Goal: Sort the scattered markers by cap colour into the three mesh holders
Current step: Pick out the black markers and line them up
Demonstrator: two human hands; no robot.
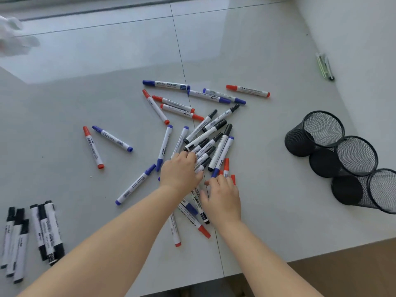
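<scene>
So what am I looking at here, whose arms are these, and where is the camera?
No machine here: a person wears a camera on the head, looking down at their own two bare hands. The left hand and right hand rest on a pile of markers with red, blue and black caps, scattered over a pale table. Whether either hand actually grips one, I cannot tell. Three black mesh holders stand at the right, apparently empty. A bunch of black markers lies apart, lower left.
</scene>
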